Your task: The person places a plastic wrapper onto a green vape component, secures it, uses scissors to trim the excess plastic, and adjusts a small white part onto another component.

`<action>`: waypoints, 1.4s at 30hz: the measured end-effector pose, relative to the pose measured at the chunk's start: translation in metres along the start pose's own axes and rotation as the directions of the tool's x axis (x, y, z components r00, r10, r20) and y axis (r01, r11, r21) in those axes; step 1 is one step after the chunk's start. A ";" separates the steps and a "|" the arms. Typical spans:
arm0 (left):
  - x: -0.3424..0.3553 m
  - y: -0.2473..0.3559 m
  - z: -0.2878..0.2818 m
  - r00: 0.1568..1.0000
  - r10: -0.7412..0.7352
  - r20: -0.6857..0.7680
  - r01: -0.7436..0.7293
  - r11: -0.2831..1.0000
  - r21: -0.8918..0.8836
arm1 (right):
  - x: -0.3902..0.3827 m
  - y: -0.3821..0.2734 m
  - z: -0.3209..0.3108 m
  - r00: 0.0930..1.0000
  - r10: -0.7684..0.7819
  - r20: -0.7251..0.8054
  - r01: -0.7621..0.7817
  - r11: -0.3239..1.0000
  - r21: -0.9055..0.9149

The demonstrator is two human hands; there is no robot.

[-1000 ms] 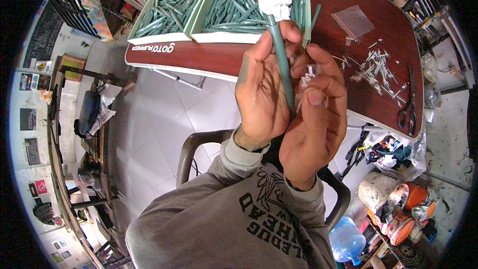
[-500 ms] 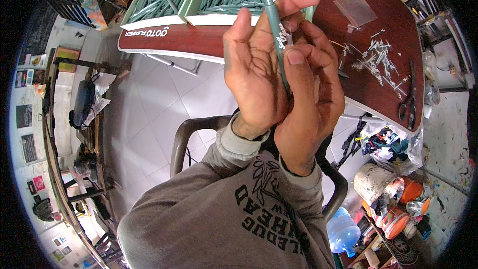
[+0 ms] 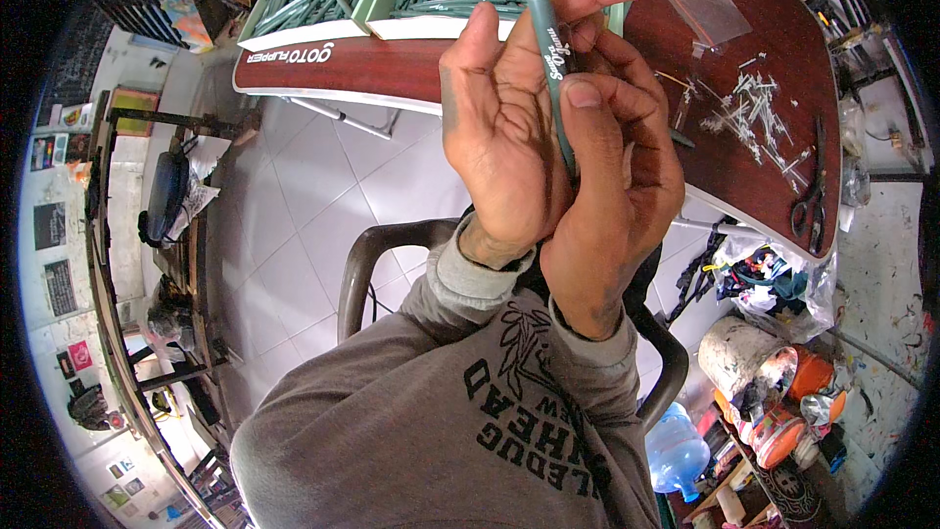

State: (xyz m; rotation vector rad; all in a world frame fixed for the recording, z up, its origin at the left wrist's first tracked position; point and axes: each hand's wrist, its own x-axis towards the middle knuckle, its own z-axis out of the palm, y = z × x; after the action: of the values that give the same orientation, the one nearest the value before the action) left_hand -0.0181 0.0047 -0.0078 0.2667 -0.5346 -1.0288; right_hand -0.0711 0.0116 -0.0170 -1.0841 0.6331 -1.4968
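Note:
My left hand is palm up with a slim green pen lying along it, index finger stretched out beyond the pen. My right hand has its thumb on the pen's lower part and its fingers curled beside it. White script lettering shows on the barrel. Behind them, pale green boxes full of similar pens stand on a dark red table. Small white strips lie scattered to the right, near a clear plastic bag and black scissors.
A dark chair armrest surrounds me below the table. A cluttered shelf rack runs along the left. At the right are a bag of mixed items, stained buckets and a blue water jug.
Both hands moved upward. My left index finger straightened. A clear film with white lettering was in my right fingers; now lettering shows on the pen, with my right thumb lower along it.

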 end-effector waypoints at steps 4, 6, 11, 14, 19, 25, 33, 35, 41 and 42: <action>0.008 -0.013 -0.024 0.977 0.043 0.211 -0.044 0.999 -0.001 | 0.002 0.005 -0.004 1.000 -0.013 -0.010 0.012 0.999 -0.036; 0.008 -0.013 -0.021 0.977 0.050 0.206 -0.055 0.998 0.017 | 0.002 0.006 -0.004 1.000 -0.005 -0.012 0.005 1.000 0.001; 0.005 0.000 -0.009 0.987 -0.010 0.159 0.015 0.999 -0.029 | 0.002 0.003 -0.003 1.000 -0.026 -0.013 0.025 0.999 -0.036; 0.003 -0.002 -0.005 0.992 0.040 0.120 -0.041 0.999 0.006 | 0.001 0.002 -0.003 1.000 -0.029 -0.010 0.028 0.999 -0.043; 0.012 -0.018 -0.030 0.969 0.078 0.235 -0.087 0.996 0.029 | 0.003 0.005 -0.006 1.000 -0.022 -0.006 0.022 1.000 -0.016; 0.012 -0.020 -0.024 0.971 0.095 0.218 -0.092 0.995 -0.023 | 0.001 0.004 -0.006 1.000 0.005 -0.017 -0.006 1.000 -0.016; 0.002 -0.008 -0.011 0.985 0.043 0.167 -0.046 0.999 0.019 | 0.003 0.007 -0.006 0.999 -0.041 -0.016 0.041 0.999 -0.032; 0.002 -0.007 -0.010 0.985 0.071 0.156 -0.086 0.992 0.088 | 0.002 0.003 -0.004 1.000 -0.005 -0.017 0.004 0.999 -0.044; 0.013 -0.025 -0.040 0.961 0.158 0.226 -0.188 0.975 0.120 | 0.002 0.003 -0.003 1.000 0.000 -0.024 0.000 1.000 0.003; 0.012 -0.024 -0.038 0.962 0.158 0.224 -0.190 0.973 0.130 | 0.002 0.004 -0.003 1.000 0.000 -0.028 0.000 1.000 0.007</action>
State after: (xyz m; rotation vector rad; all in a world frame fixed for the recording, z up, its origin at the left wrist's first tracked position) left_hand -0.0104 -0.0191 -0.0474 0.2390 -0.8180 -0.8506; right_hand -0.0715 0.0086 -0.0210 -1.0596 0.6468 -1.5153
